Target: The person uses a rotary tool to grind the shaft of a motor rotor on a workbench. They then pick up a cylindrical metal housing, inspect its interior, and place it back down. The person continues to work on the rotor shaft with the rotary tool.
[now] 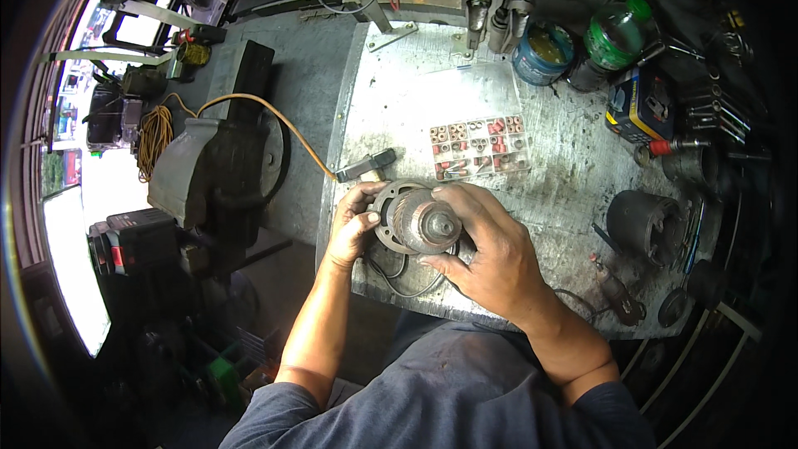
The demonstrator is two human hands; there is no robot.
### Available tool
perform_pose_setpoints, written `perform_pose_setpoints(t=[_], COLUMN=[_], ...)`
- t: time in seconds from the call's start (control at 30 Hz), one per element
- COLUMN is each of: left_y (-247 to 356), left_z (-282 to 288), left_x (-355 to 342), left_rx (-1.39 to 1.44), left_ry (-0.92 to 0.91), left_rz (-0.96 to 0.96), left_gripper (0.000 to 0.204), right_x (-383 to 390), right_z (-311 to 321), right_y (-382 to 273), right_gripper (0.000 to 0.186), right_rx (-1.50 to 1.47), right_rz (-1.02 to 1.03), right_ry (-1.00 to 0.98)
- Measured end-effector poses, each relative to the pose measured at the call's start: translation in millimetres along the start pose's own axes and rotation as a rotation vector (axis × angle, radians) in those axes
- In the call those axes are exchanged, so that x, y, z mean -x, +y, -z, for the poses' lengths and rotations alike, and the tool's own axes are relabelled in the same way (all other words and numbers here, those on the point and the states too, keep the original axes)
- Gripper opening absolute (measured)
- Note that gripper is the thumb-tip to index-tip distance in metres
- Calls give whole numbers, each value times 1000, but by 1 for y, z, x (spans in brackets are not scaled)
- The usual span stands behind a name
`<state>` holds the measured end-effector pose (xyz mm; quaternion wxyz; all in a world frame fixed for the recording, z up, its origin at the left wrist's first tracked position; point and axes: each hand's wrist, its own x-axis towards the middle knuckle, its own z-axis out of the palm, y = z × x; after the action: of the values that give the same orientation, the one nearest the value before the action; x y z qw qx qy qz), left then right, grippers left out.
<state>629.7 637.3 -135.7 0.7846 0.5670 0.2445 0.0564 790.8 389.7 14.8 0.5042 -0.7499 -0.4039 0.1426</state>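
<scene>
Over the near edge of the metal-topped bench [544, 187], both my hands hold a motor armature [432, 224] with a round metal end plate [387, 237] around its far-left end. My left hand [351, 229] pinches the plate's rim, thumb on its face. Curled about the armature's right side, my right hand [503, 262] has its fingers on top and its thumb below. The shaft end with its stepped rings faces me. Beyond lies a clear compartment box [490, 87], lid up, with small red, tan and dark parts in it.
A black tool [366, 165] on an orange cord [287, 122] lies left of the box. At the right are a cylindrical motor housing [640, 220], a hand tool [617, 293] and a blue box [640, 108]. A blue tub [542, 54] and green bottle [617, 33] stand behind.
</scene>
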Motion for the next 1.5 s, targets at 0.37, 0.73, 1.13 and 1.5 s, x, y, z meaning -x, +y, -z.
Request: perform_pose_setpoints(t=[0.37,0.73,1.13,1.5], left_y=[8,8,-28,-1], left_z=[-11,-23,-34,-74], left_x=[5,26,18,13], left_rx=[-205,-498,-563,-792], left_ry=[1,-40,215,178], left_rz=[-132,-262,-326,-404], left_gripper=[76,92,45,47], right_x=[1,48,90,143], right_z=[0,11,36,167], right_y=[1,-11,-4,31], right_gripper=[84,81,87,67], right_rx=[8,-18,51,95], right_rz=[-14,-129,-96,-89], right_ry=[-15,-21,-38,83])
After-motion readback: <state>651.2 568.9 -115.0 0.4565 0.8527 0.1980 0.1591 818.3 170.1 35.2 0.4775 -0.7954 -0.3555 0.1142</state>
